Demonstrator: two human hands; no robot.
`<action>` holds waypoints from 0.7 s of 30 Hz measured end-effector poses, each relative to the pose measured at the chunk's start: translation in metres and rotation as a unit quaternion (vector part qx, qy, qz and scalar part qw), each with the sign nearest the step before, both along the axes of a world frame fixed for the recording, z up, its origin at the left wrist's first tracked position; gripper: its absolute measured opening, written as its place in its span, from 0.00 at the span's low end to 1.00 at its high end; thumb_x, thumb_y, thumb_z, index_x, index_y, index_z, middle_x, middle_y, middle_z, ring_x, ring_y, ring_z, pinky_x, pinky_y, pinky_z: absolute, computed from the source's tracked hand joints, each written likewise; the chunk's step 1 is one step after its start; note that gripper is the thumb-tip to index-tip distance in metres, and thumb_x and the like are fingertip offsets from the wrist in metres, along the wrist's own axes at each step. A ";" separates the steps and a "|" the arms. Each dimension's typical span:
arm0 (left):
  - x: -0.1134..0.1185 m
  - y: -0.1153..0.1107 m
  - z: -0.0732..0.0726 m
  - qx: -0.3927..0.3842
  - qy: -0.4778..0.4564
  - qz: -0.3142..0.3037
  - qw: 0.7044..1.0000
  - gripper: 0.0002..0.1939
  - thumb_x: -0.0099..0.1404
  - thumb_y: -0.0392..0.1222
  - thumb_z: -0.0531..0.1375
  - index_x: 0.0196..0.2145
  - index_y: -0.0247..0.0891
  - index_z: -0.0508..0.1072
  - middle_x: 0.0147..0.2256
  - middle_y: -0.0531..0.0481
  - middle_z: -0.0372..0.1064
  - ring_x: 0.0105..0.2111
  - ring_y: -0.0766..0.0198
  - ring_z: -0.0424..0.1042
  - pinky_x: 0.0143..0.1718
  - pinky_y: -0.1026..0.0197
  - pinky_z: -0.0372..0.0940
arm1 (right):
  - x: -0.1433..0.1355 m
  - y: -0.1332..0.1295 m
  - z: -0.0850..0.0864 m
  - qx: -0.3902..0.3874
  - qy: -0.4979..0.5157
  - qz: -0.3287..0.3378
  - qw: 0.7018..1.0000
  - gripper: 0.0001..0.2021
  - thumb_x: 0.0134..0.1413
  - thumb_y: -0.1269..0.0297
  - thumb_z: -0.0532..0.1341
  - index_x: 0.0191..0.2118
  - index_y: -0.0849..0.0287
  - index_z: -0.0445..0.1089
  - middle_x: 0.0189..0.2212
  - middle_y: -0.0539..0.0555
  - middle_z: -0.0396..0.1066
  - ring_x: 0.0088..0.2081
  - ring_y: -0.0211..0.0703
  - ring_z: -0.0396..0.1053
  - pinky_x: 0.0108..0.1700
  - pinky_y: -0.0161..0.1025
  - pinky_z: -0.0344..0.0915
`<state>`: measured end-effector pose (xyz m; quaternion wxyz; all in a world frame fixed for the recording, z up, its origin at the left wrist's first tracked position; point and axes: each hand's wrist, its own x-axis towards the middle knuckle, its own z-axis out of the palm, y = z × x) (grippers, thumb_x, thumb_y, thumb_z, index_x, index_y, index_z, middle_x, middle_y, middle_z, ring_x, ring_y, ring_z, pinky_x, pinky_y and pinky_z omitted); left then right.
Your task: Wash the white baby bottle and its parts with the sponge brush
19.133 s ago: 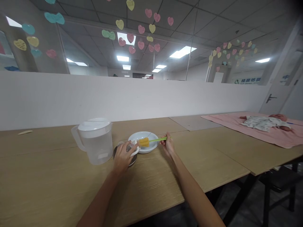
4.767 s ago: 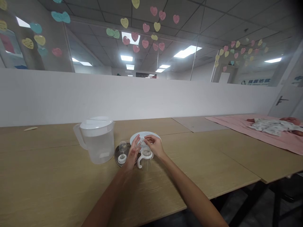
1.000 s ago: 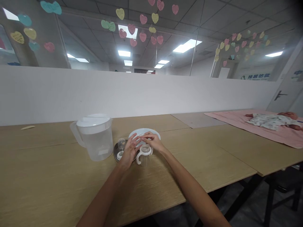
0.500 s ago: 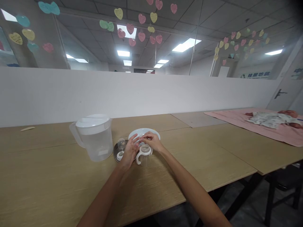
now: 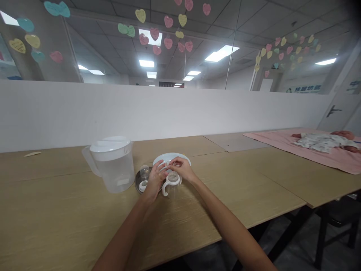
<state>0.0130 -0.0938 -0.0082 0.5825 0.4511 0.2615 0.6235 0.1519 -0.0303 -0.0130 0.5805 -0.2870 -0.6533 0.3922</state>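
Observation:
My left hand (image 5: 155, 180) and my right hand (image 5: 182, 169) meet above the plates. The right fingers are closed in a pinch on a small clear piece (image 5: 168, 164). My left fingers are bent around the same piece, with their tips close to the right ones. Its kind is too small and covered to make out. Just below stands a clear baby bottle (image 5: 173, 184), uncapped, with a white handle ring. To the left, a dark round metal tray (image 5: 137, 180) carries a clear dome cap (image 5: 144, 171) and a white collar ring (image 5: 143, 185). The left hand partly hides the tray.
A pale blue-white plate (image 5: 163, 156) lies behind the hands. On the left stands a lidded plastic pitcher (image 5: 117, 165). A doll in patterned clothes (image 5: 316, 142) lies on a pink cloth (image 5: 282, 141) at the right. The white wall (image 5: 169, 113) borders the table's back edge.
The hands stay in nearly the same place, with only slight finger movement around the small clear piece. The bottle, tray and pitcher have not moved.

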 end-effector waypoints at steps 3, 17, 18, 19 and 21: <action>0.000 -0.001 0.000 0.002 0.011 0.007 1.000 0.35 0.44 0.43 0.69 0.50 0.41 0.63 0.52 0.42 0.60 0.53 0.52 0.63 0.51 0.54 0.60 | -0.001 -0.001 0.000 -0.010 0.015 0.003 1.000 0.13 0.35 0.57 0.69 0.26 0.59 0.70 0.22 0.50 0.69 0.24 0.35 0.65 0.29 0.34 0.64; 0.002 0.000 0.001 -0.011 -0.008 0.018 1.000 0.34 0.44 0.40 0.70 0.49 0.41 0.63 0.51 0.43 0.61 0.49 0.58 0.66 0.48 0.57 0.62 | -0.002 0.000 -0.002 -0.003 0.044 -0.002 0.999 0.13 0.34 0.57 0.68 0.25 0.59 0.70 0.23 0.51 0.70 0.24 0.37 0.67 0.28 0.35 0.66; 0.001 -0.001 0.002 -0.010 -0.007 0.018 1.000 0.33 0.45 0.39 0.69 0.48 0.41 0.63 0.51 0.43 0.62 0.48 0.58 0.67 0.48 0.58 0.62 | -0.003 0.000 -0.002 0.001 0.043 -0.003 0.999 0.12 0.35 0.57 0.68 0.25 0.59 0.70 0.23 0.51 0.70 0.24 0.36 0.66 0.28 0.35 0.66; 0.001 -0.001 0.002 -0.009 -0.006 0.019 1.000 0.33 0.45 0.39 0.69 0.48 0.41 0.63 0.51 0.43 0.62 0.48 0.58 0.67 0.48 0.58 0.62 | -0.003 0.000 -0.002 0.005 0.039 -0.004 0.999 0.12 0.35 0.57 0.68 0.25 0.59 0.70 0.23 0.51 0.70 0.24 0.36 0.66 0.28 0.35 0.66; 0.002 -0.002 0.002 -0.007 -0.002 0.022 1.000 0.32 0.46 0.39 0.69 0.48 0.41 0.63 0.50 0.44 0.63 0.48 0.59 0.67 0.48 0.58 0.62 | -0.003 -0.001 -0.002 0.009 0.032 -0.011 0.999 0.12 0.36 0.56 0.68 0.25 0.59 0.69 0.23 0.51 0.70 0.24 0.37 0.66 0.28 0.35 0.66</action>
